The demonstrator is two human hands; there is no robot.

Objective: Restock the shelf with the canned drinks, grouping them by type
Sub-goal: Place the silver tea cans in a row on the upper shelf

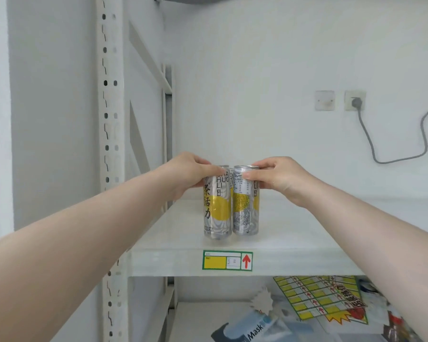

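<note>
Both bare forearms reach forward and slightly upward from the lower corners of the view, converging on two tall silver-and-yellow cans that stand upright on the white shelf (294, 233). The left hand (183, 176) comes in from the left with its back turned up and outward, fingers curled around the upper part of the left can (217, 202), thumb side toward the rim; it is closed on that can near the top. The right hand (279, 178) mirrors it from the other side, wrist bent a little downward, thumb laid across the front of the right can (246, 201) just under the rim while the other fingers wrap over the top edge and far side, so it too grips its can. The two cans stand side by side between the hands, touching or very nearly so, with their bases on the shelf surface close to its front edge. Between and behind them a sliver of printed label shows, which may be a third can, though too little is visible to be sure. Directly below the hands, on the shelf's front lip, sits a green-bordered price tag (227, 260) with a yellow field and a red arrow. Further below the right forearm, on the lower level, lie a sheet of similar tags (316, 297) and a pack marked "Mask" (252, 329).
</note>
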